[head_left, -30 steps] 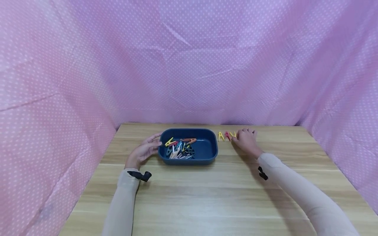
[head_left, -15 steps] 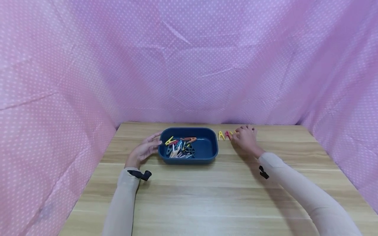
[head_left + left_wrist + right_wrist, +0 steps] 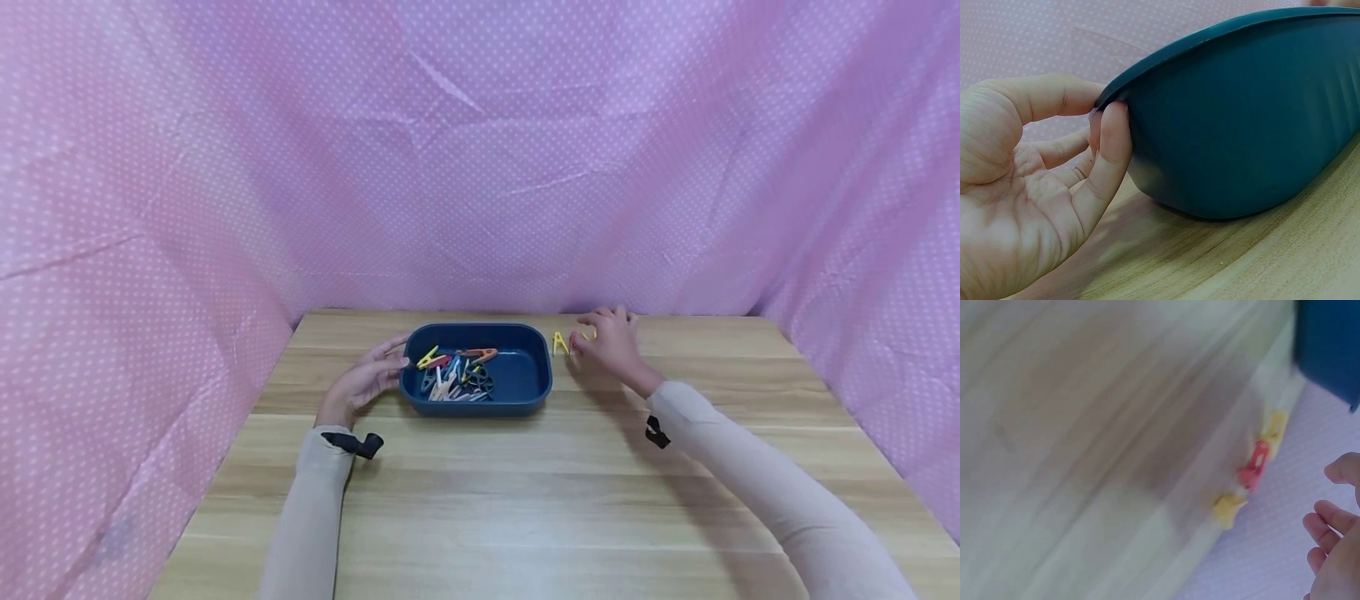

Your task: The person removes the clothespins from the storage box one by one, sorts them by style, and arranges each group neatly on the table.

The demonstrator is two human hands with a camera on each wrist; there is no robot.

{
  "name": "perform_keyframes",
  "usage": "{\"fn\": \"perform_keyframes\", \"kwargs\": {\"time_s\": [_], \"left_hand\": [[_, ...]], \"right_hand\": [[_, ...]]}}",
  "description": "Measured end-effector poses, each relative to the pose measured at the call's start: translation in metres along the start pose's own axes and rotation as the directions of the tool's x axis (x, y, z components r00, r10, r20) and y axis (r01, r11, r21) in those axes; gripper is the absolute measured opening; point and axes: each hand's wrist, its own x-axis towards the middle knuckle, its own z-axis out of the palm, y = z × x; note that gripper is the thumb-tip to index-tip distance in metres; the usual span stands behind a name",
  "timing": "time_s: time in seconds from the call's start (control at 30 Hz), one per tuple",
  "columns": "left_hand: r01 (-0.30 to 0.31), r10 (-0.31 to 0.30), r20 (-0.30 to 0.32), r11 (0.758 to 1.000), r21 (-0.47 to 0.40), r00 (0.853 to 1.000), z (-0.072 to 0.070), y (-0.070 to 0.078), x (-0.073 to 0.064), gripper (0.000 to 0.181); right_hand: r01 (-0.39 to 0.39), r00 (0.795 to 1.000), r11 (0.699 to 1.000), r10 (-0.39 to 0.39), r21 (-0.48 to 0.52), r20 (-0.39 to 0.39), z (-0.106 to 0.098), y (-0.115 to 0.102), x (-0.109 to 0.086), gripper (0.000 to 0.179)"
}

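My left hand (image 3: 363, 387) pinches the left rim of a dark blue plastic bin (image 3: 525, 379), thumb and fingertips at the edge in the left wrist view. Several clothespins (image 3: 450, 379) of mixed colours lie in a pile on the bin's left side. To the right of the bin, a yellow clothespin (image 3: 559, 342), a red clothespin (image 3: 1257, 464) and another yellow clothespin (image 3: 1227, 510) lie in a row on the table. My right hand (image 3: 617, 343) hovers over the right end of that row, fingers apart and holding nothing; it partly covers the row in the head view.
The wood-grain table (image 3: 487, 500) extends in front of the bin and to both sides. A pink dotted cloth (image 3: 480, 167) hangs close behind the table's back edge and along both sides.
My right hand has lifted from the right-hand yellow clothespin and shifted slightly left, its fingers spreading. The left hand stays at the bin's rim.
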Motion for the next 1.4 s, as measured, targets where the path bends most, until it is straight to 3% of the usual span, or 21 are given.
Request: {"fn": "perform_keyframes", "kwargs": {"time_s": [0.33,0.53,0.77,1.0,1.27,1.4], "left_hand": [[0.026,-0.025,-0.025,1.0,0.017,0.999,0.003,0.003,-0.004,0.063],[0.019,-0.019,-0.007,1.0,0.016,1.0,0.007,0.008,-0.005,0.065],[-0.009,0.009,-0.002,1.0,-0.008,1.0,-0.001,0.001,-0.002,0.062],[-0.018,0.018,0.005,1.0,0.001,1.0,-0.003,-0.003,-0.001,0.063],[-0.015,0.015,-0.015,1.0,0.007,1.0,-0.003,-0.001,-0.002,0.064],[-0.01,0.01,-0.014,1.0,0.02,1.0,-0.003,-0.001,-0.001,0.063]], "right_hand": [[0.112,0.993,0.989,-0.114,0.097,0.015,-0.008,-0.047,0.01,0.03],[0.221,0.973,0.971,-0.226,0.089,0.055,-0.015,-0.071,0.018,0.025],[0.294,0.942,0.95,-0.307,0.106,0.139,-0.02,-0.098,0.022,0.023],[0.412,0.879,0.91,-0.411,0.049,0.243,-0.015,-0.122,0.022,0.021],[0.579,0.775,0.815,-0.542,-0.021,0.325,-0.013,-0.139,0.021,0.022],[0.612,0.749,0.788,-0.55,-0.068,0.37,-0.01,-0.14,0.023,0.025]]}}
